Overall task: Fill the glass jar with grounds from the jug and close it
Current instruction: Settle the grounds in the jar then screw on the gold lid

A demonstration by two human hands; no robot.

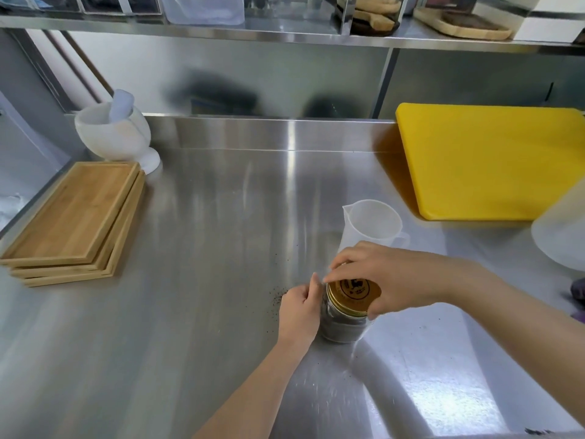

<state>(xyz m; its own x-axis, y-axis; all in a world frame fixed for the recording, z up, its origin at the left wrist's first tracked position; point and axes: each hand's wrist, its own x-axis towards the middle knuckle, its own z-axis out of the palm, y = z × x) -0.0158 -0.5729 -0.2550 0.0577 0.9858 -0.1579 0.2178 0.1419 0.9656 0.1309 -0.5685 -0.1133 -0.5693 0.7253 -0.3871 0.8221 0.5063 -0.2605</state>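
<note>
Your glass jar (343,324) stands upright on the brushed steel desk (202,236), near its front edge and a little right of centre. Its clear round wall shows dark grounds filling most of the inside. A gold metal lid (354,294) with a dark printed emblem sits on its mouth, tilted slightly toward you.

Your left hand (299,312) is wrapped against the jar's left side, fingers closed on the glass. Your right hand (384,280) comes over from the right, fingertips clamped around the lid's rim.

Just behind the jar stands the jug (372,226), a translucent plastic one with a pouring spout on its left and a handle on its right; it looks empty. A few dark specks of grounds (278,297) lie scattered on the steel just left of your left hand.

To the left the desk is bare and smooth as far as a stack of wooden trays (76,223) at the left edge, with a white stone mortar (115,134) behind them. A thick yellow cutting board (493,160) with rounded corners lies at the far right, well apart from the jar. A pale rounded container (563,236) sits blurred at the right edge.
</note>
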